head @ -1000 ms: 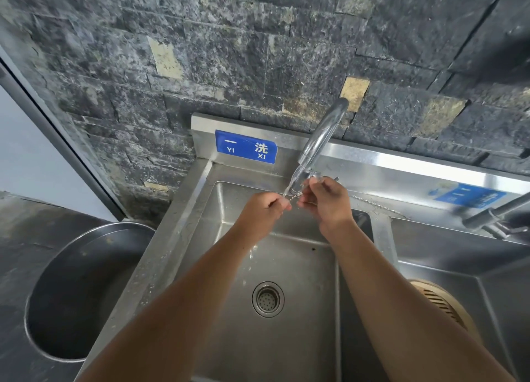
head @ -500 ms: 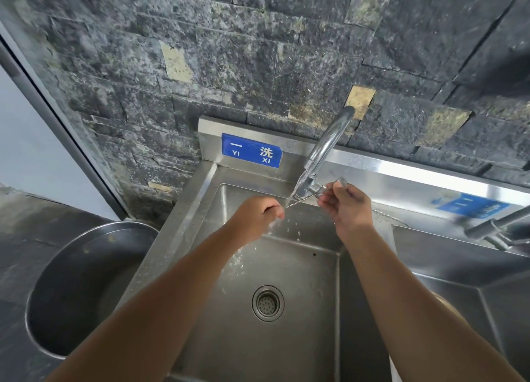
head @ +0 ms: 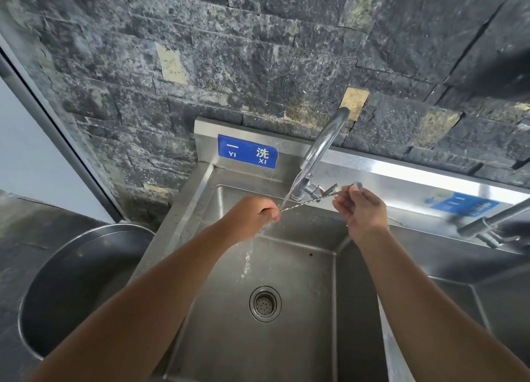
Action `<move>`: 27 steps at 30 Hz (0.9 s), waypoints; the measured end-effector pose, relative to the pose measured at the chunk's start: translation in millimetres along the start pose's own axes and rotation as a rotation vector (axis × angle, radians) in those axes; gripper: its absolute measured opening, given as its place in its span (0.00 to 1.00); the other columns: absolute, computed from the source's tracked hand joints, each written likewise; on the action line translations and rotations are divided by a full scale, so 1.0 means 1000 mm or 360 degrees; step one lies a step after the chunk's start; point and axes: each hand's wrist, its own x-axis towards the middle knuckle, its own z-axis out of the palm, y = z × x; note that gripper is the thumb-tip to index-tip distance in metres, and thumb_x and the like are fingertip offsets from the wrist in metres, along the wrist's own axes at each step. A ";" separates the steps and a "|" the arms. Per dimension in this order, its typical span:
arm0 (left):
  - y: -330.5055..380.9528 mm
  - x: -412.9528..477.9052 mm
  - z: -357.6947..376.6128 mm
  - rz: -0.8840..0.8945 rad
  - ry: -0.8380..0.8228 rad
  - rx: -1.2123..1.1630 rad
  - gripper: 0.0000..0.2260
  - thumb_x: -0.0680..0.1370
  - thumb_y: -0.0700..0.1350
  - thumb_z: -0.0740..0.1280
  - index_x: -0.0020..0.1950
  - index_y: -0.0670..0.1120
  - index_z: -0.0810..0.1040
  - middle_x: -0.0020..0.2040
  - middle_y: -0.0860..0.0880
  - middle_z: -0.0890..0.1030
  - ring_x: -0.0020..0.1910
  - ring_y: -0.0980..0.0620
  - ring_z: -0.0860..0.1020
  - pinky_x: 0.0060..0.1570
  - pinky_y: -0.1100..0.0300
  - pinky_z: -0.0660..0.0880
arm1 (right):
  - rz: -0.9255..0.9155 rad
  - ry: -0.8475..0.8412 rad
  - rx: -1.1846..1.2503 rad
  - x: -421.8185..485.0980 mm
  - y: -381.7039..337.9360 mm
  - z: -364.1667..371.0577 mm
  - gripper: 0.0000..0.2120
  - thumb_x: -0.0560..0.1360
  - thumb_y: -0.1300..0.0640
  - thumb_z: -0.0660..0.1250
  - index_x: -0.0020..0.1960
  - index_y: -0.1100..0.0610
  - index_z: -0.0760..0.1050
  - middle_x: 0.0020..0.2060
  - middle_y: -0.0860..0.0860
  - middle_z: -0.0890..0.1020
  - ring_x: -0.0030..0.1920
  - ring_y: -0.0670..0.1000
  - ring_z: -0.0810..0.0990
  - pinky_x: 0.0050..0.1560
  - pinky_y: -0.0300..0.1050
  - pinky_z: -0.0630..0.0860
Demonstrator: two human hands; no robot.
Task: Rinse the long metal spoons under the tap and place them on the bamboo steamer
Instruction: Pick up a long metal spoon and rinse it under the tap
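Observation:
A long thin metal spoon (head: 308, 202) with a twisted stem stretches between my two hands under the running tap (head: 322, 149). My left hand (head: 252, 214) is closed around its lower left end, where the water stream hits and runs off. My right hand (head: 360, 209) pinches the upper right end, whose tip sticks out above my fingers. The spoon slants up to the right. The bamboo steamer is out of view.
Below lies the steel sink basin (head: 301, 338) with a round drain (head: 265, 303). A second basin (head: 459, 310) and another tap (head: 487, 227) sit to the right. A large round steel pot (head: 57, 281) stands at the left. A dark stone wall rises behind.
My hands have moved apart, so more of the spoon's stem shows between them. The camera tilted up, and the steamer at lower right dropped out of view.

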 end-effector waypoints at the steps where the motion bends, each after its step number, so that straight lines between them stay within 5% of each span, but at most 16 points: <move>1: 0.000 0.000 -0.002 -0.0016 -0.0005 -0.0009 0.11 0.78 0.39 0.62 0.41 0.46 0.83 0.35 0.56 0.82 0.32 0.62 0.76 0.35 0.63 0.71 | 0.0004 0.0008 0.0008 0.001 -0.001 -0.003 0.12 0.83 0.60 0.61 0.42 0.62 0.76 0.35 0.55 0.77 0.34 0.49 0.79 0.36 0.40 0.82; 8: 0.005 -0.002 -0.001 -0.0089 0.0013 -0.0175 0.13 0.78 0.40 0.63 0.37 0.50 0.82 0.25 0.55 0.75 0.24 0.62 0.71 0.29 0.69 0.67 | 0.0000 0.0018 0.0078 0.007 -0.010 -0.019 0.11 0.82 0.61 0.61 0.43 0.61 0.76 0.37 0.54 0.78 0.35 0.49 0.79 0.39 0.41 0.83; 13: 0.011 -0.001 0.004 -0.0171 0.0015 -0.0260 0.18 0.80 0.42 0.62 0.29 0.52 0.76 0.26 0.54 0.78 0.38 0.50 0.83 0.33 0.60 0.73 | -0.0018 0.0059 0.0172 0.012 -0.018 -0.025 0.11 0.82 0.61 0.62 0.42 0.61 0.77 0.34 0.53 0.79 0.33 0.49 0.79 0.38 0.42 0.83; 17: 0.010 0.001 0.001 -0.0260 0.0017 -0.0393 0.12 0.77 0.46 0.64 0.39 0.40 0.80 0.25 0.50 0.76 0.20 0.55 0.70 0.26 0.64 0.70 | -0.0012 0.0066 0.0222 0.017 -0.019 -0.027 0.11 0.82 0.62 0.62 0.42 0.61 0.77 0.33 0.53 0.80 0.32 0.48 0.80 0.37 0.42 0.83; 21: 0.002 -0.001 0.001 -0.0310 0.0081 -0.0353 0.13 0.78 0.46 0.65 0.34 0.46 0.77 0.20 0.53 0.72 0.18 0.57 0.69 0.24 0.65 0.67 | 0.0035 0.0063 0.0220 0.021 -0.012 -0.019 0.12 0.82 0.60 0.62 0.42 0.60 0.77 0.31 0.52 0.80 0.32 0.48 0.80 0.36 0.42 0.82; 27: -0.023 -0.015 -0.003 -0.0330 -0.0143 -0.0288 0.10 0.79 0.41 0.63 0.39 0.41 0.78 0.31 0.43 0.82 0.31 0.47 0.81 0.38 0.47 0.78 | 0.0106 -0.0025 0.0130 0.015 0.006 0.000 0.12 0.82 0.59 0.62 0.42 0.61 0.76 0.33 0.53 0.78 0.34 0.50 0.79 0.38 0.42 0.83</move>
